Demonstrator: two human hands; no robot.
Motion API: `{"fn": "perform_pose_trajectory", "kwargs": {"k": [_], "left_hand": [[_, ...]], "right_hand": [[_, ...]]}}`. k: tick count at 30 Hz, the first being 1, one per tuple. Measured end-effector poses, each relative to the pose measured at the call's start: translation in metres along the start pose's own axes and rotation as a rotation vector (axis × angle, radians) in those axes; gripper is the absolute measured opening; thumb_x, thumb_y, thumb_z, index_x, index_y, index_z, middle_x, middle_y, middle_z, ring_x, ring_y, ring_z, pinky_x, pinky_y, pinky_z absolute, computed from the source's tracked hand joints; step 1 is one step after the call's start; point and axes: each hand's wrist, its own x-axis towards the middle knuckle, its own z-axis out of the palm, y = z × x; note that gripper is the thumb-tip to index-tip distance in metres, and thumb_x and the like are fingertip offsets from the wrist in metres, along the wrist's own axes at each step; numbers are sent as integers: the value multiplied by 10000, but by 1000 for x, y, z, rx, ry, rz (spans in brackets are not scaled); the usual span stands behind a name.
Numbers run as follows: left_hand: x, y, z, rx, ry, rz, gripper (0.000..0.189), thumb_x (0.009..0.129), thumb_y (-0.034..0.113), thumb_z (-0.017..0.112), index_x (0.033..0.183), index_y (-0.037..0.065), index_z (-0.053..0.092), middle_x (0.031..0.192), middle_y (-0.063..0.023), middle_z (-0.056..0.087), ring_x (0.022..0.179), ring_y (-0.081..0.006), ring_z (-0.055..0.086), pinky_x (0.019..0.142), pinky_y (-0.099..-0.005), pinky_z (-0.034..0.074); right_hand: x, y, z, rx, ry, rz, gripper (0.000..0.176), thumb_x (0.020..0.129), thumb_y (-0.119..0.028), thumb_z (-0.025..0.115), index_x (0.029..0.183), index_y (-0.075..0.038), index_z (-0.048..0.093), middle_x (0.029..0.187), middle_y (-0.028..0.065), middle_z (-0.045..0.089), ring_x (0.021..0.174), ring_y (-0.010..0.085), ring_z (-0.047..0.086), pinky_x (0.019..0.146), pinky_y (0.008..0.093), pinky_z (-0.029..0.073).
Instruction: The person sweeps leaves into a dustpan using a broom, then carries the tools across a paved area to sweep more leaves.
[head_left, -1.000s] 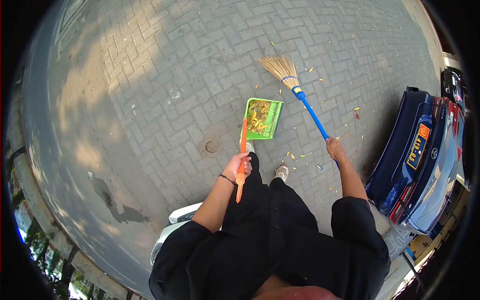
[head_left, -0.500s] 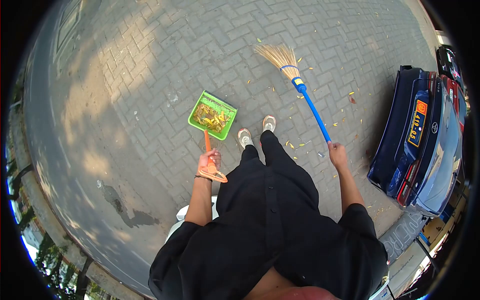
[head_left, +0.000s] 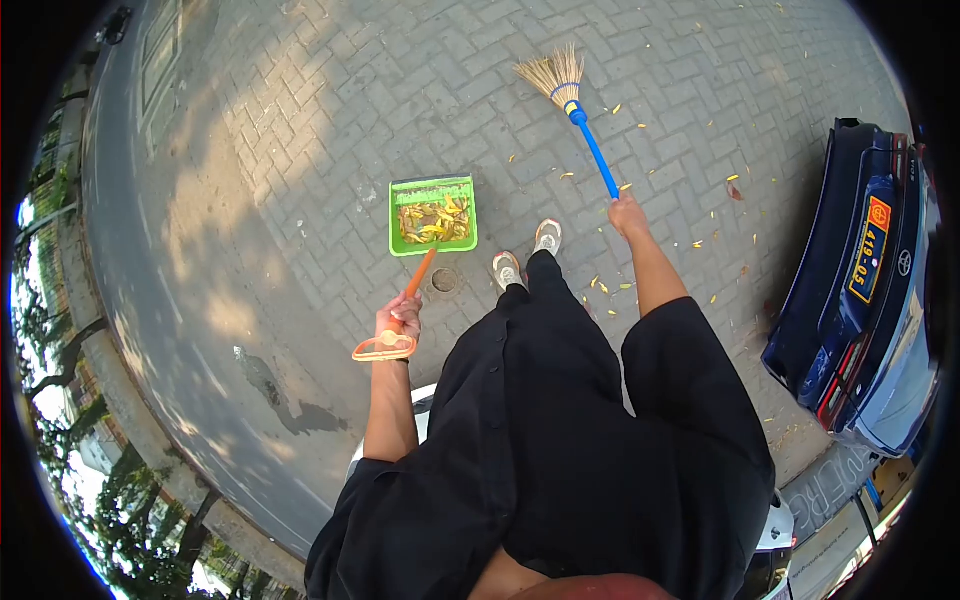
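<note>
My left hand (head_left: 398,316) is closed round the orange handle of a green dustpan (head_left: 397,244). Yellow and brown leaves (head_left: 434,218) lie heaped in its pan, which is out ahead of my feet on the left. With my right hand (head_left: 627,216) I grip the blue stick of a broom (head_left: 597,155). The broom's straw bristles (head_left: 556,74) point forward, away from me, and fan out over the grey paving. A few yellow leaves (head_left: 567,175) are scattered on the bricks near the broom.
A dark blue car (head_left: 835,290) stands on the right, its plate facing me. More loose leaves (head_left: 603,287) lie between my shoes (head_left: 547,236) and the car. An asphalt road (head_left: 130,250) runs along the left. A round drain cover (head_left: 443,281) sits behind the dustpan.
The dustpan has turned so its open edge faces straight ahead, its handle swinging left. My right hand has moved forward and inward, and the broom has gone farther out ahead.
</note>
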Motion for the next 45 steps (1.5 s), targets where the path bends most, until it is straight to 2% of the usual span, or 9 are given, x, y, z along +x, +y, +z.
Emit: {"fn": "perform_pose_trajectory", "kwargs": {"k": [6, 8, 11, 19, 27, 31, 36, 42, 45], "left_hand": [[48, -25, 37, 64, 35, -51, 317, 899, 89, 441, 1021, -168, 301, 601, -18, 392, 431, -77, 433, 374, -157, 405], [56, -36, 49, 52, 25, -70, 333, 899, 92, 444, 1057, -145, 271, 636, -31, 395, 430, -83, 438, 377, -165, 422], [69, -45, 65, -28, 11, -137, 297, 870, 54, 485, 1015, -130, 303, 627, -29, 397, 449, -77, 441, 389, -166, 427], [75, -94, 106, -69, -3, -157, 353, 880, 78, 446, 1074, -163, 278, 608, -30, 410, 424, -96, 444, 364, -183, 421], [62, -104, 121, 32, -23, -171, 383, 889, 122, 413, 1076, -189, 291, 600, -28, 394, 421, -100, 445, 351, -197, 394], [82, -76, 125, 62, -20, -245, 339, 877, 105, 431, 1055, -162, 322, 587, -18, 401, 423, -94, 441, 357, -193, 397], [112, -43, 152, 162, 71, -305, 187, 864, 84, 431, 917, -87, 376, 547, -9, 417, 414, -82, 427, 380, -181, 387], [150, -2, 172, 140, 135, -351, 133, 845, 74, 444, 731, 27, 393, 553, -9, 397, 422, -81, 414, 392, -182, 392], [158, 14, 179, 153, 94, -306, 205, 886, 134, 411, 720, 19, 373, 575, -40, 411, 436, -117, 450, 401, -202, 439]], "right_hand": [[-181, 143, -74, -92, -1, 176, 336, 884, -252, 401, 1102, -39, 542, 962, 242, 601, 914, 401, 576, 791, 464, 451], [-242, 134, -132, 246, -173, 405, 319, 882, -248, 437, 1094, -46, 565, 894, 250, 605, 870, 379, 595, 745, 437, 454], [-283, 170, -132, 312, 26, 355, 282, 881, -236, 455, 1036, -41, 585, 823, 251, 598, 832, 365, 603, 710, 426, 446], [-112, 111, -100, 355, 83, 99, 286, 890, -225, 387, 1006, -18, 546, 927, 265, 584, 906, 418, 553, 770, 494, 425], [-27, 39, -51, 394, -229, 307, 371, 898, -297, 366, 1092, -46, 559, 1092, 189, 578, 1044, 346, 535, 867, 446, 428], [-119, 109, 1, 294, -100, 262, 395, 898, -328, 360, 1088, -35, 546, 1070, 226, 568, 1023, 378, 528, 875, 463, 409], [-284, 168, -2, 192, -105, 486, 358, 877, -340, 410, 1033, -67, 581, 966, 247, 588, 942, 412, 546, 818, 479, 425], [-392, 94, -82, 234, -11, 632, 332, 871, -324, 462, 934, -39, 620, 801, 250, 596, 825, 423, 570, 713, 463, 442], [-378, 49, -88, 354, 30, 614, 330, 876, -308, 459, 939, -21, 609, 784, 255, 589, 810, 425, 568, 692, 458, 437]]}}
